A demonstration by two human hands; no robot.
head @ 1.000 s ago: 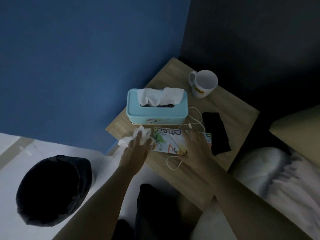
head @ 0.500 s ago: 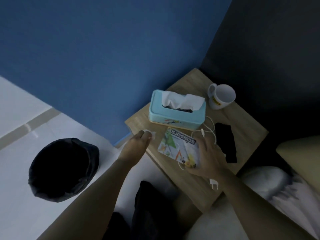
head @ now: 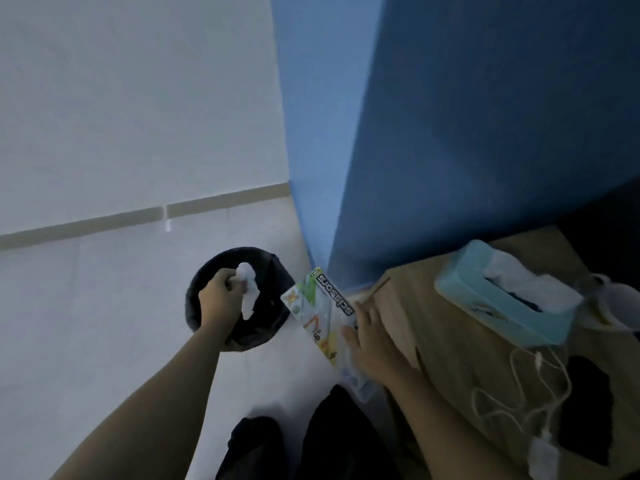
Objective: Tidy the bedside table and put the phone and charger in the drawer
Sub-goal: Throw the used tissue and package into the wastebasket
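The left hand (head: 219, 299) grips a crumpled tissue (head: 248, 292) over the black bin (head: 273, 268) on the floor, while the right hand (head: 372, 341) holds a scissors pack (head: 320, 306) beside the bench (head: 450, 341). On the bench lie a tissue box (head: 498, 306), a white charger (head: 540, 452) and a black phone (head: 588, 407).

The wooden bedside table (head: 450, 327) stands against the blue wall and carries a light blue tissue box (head: 505, 306) with white tissue sticking out of its slot, a white mug (head: 620, 310) just behind the box at the right edge of the view, a white charger cable (head: 554, 386) looped in front of the box and running to its plug (head: 540, 459), and a black phone (head: 588, 407) beside the cable. On the pale tiled floor (head: 104, 306) left of the table sits a round black bin (head: 270, 271).
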